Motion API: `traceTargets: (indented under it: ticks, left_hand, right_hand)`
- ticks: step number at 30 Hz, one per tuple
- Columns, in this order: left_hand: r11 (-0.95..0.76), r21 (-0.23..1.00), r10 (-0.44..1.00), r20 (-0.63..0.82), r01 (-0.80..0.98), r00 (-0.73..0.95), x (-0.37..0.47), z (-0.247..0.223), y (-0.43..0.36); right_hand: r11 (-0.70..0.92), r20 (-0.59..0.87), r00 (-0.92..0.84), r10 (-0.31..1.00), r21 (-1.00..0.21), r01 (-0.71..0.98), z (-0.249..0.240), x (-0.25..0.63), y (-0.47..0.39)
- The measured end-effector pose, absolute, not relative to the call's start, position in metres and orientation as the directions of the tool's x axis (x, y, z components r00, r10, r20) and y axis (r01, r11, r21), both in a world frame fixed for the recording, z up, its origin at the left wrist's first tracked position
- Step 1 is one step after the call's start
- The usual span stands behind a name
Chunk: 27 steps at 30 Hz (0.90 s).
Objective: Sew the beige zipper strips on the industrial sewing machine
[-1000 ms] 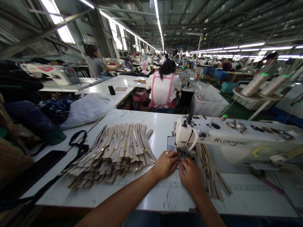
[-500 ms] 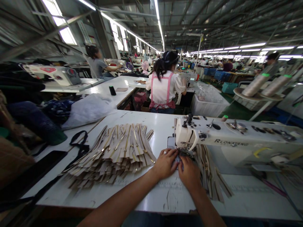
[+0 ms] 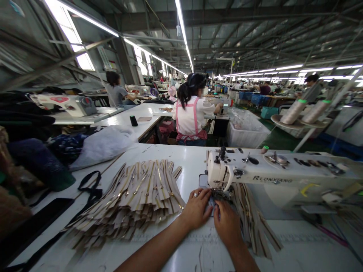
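My left hand (image 3: 197,209), a ring on one finger, lies palm down beside the sewing machine's presser foot (image 3: 221,193), fingers stretched forward and thumb apart. Close on its right, my right hand (image 3: 227,223) has its fingers curled in and the thumb against them; whatever they grip is hidden. A small bluish-grey patch (image 3: 212,206) shows between the hands, too little to name. The white sewing machine (image 3: 272,175) stands over them. Beige zippers (image 3: 147,189) with gold teeth and pulls lie in a fanned pile to the left; more zipper strips (image 3: 251,219) hang together right of my right hand.
Black straps (image 3: 90,185) and a dark flat slab (image 3: 42,223) lie at the left. A white plastic bag (image 3: 104,145) sits behind them. Thread cones (image 3: 295,112) stand at the right. Ahead, a co-worker (image 3: 190,117) sits beside a white bin (image 3: 246,130).
The view has tipped upward, so the table appears lower. A slightly wider gap shows between my hands, which stay beside the presser foot. The co-worker ahead has shifted an arm.
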<state>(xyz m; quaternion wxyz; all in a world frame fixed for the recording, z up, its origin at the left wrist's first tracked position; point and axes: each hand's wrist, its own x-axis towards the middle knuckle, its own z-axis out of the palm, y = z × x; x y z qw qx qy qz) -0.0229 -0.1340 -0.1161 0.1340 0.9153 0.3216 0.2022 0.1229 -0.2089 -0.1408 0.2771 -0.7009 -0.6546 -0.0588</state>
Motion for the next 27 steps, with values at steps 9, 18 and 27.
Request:
traceTargets:
  ticks: [9, 18, 27]
  left_hand:
    - [-0.729, 0.294, 0.683, 0.262, 0.618, 0.682, -0.022, -0.112, -0.135]
    - [-0.817, 0.045, 0.575, 0.009, 0.575, 0.818, -0.025, -0.105, -0.197]
    - [-0.875, 0.18, 0.467, 0.073, 0.449, 0.881, -0.034, -0.064, -0.159]
  right_hand:
    - [0.026, 0.5, 0.153, 0.852, -0.334, 0.942, -0.144, 0.123, -0.208]
    - [0.012, 0.482, 0.185, 0.856, -0.378, 0.926, -0.147, 0.126, -0.208]
    - [-0.024, 0.412, 0.207, 0.887, -0.407, 0.913, -0.148, 0.125, -0.208]
